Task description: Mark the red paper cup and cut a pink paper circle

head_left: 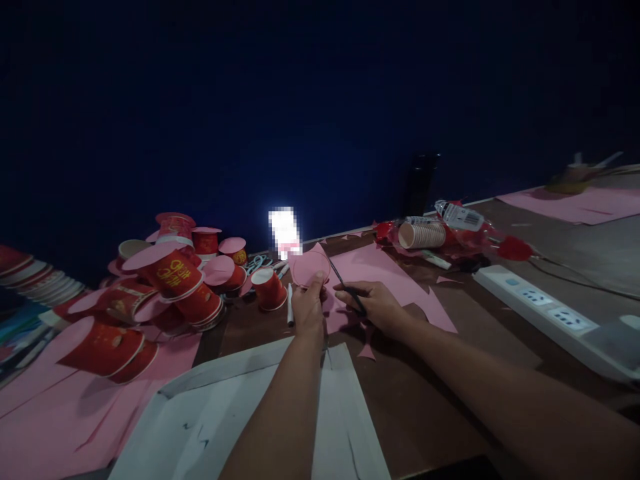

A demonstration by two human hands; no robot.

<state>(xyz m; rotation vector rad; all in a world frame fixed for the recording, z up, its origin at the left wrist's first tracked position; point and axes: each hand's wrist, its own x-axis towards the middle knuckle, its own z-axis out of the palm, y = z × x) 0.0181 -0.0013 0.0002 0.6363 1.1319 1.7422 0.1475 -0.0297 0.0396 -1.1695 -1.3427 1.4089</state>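
Between its thumb and fingers, my left hand pinches a piece of pink paper with a round outline drawn on it. My right hand is closed round the dark handles of a pair of scissors. Their blades point up and left, at the right edge of the held piece. A larger pink sheet lies under and beyond the right hand, with pink scraps near it. Left of my left hand are a white marker and an upright red paper cup.
Red paper cups with pink discs on their ends are piled at the left. A white sheet lies under my left forearm. To the right are a bagged cup stack and a power strip. A blurred bright screen stands behind.
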